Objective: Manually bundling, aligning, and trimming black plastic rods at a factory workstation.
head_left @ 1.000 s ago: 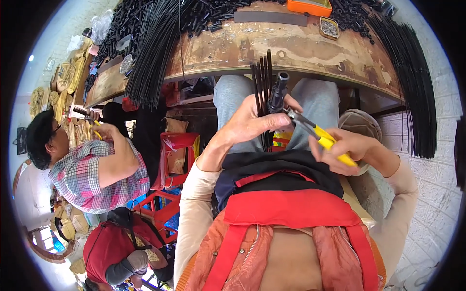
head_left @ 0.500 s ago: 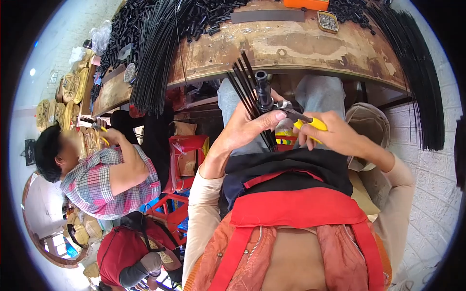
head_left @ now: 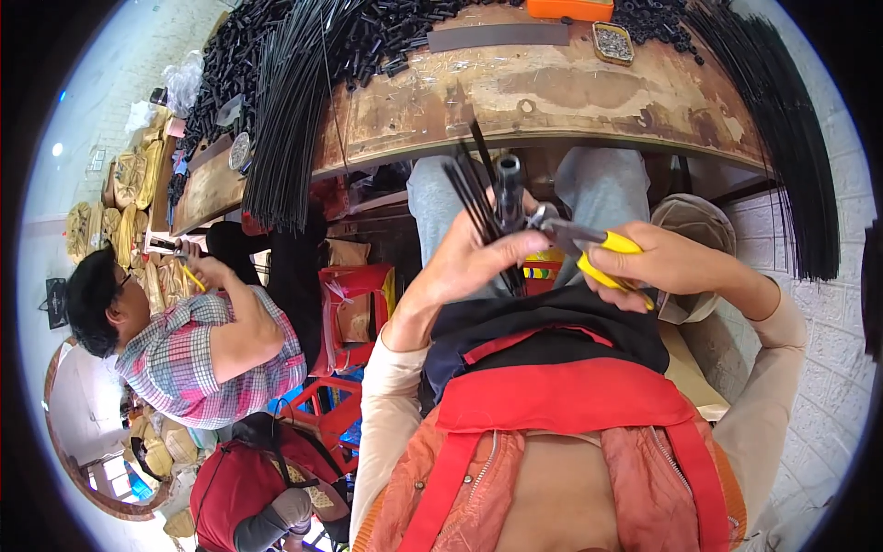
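Observation:
My left hand [head_left: 487,255] is closed around several thin black rods [head_left: 472,198] and a black tubular piece [head_left: 509,195] with an open round end facing up. The rods fan out above the hand, and their lower ends show beneath it. In my right hand [head_left: 667,262] is a pair of pliers [head_left: 612,244] with yellow grips, the handles spread apart. The pliers' metal jaws are at the side of the tube, by my left thumb; whether they touch it I cannot tell. Both hands are over my lap, in front of the table edge.
The wooden table [head_left: 552,87] bears black tube pieces [head_left: 377,41], bundles of long black rods [head_left: 285,120], a flat dark bar [head_left: 497,36], a tin of small metal parts [head_left: 613,42] and an orange box [head_left: 570,8]. At left a co-worker [head_left: 202,340] holds a similar tool; another person [head_left: 267,488] sits nearer.
The pliers' handles have spread wider and my right hand has shifted slightly right and down. The rods and tube in my left hand have dipped slightly.

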Tool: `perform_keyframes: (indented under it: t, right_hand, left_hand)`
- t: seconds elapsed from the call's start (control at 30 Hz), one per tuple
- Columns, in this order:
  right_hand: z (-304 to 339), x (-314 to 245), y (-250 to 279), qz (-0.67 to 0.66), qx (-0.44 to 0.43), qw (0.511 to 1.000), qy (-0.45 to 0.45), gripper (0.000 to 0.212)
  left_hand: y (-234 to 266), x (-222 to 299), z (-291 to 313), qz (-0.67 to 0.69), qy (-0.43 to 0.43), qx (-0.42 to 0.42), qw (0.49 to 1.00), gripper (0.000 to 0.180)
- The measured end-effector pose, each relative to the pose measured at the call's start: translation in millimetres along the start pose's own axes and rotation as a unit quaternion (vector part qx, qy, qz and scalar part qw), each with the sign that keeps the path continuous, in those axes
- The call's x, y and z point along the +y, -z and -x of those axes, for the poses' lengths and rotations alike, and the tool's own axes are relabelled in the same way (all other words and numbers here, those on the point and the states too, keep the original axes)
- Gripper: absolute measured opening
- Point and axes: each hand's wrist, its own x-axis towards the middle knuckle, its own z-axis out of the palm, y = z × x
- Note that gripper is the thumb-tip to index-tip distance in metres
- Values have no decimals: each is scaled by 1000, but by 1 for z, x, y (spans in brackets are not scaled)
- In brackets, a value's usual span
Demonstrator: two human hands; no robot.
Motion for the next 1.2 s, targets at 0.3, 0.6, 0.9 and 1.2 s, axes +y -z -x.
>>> perform_keyframes:
  t: [0.3,0.6,0.9,1.2]
  right_hand:
    - [-11,17,33,370,248,873,196,24]
    - [-85,10,244,652,439,608,112,12]
    - [-94,5,256,595,447,665,64,20]
    - [-85,-6,285,-174,291,932,128,21]
  left_hand:
    - [2,-1,-17,70,0,51,996,52]
    - [28,-39,-73,95,-35,52,994,33]
    - [28,-37,-69,103,-25,92,990,25]
    - [2,-22,-33,76,-60,93,991,26]
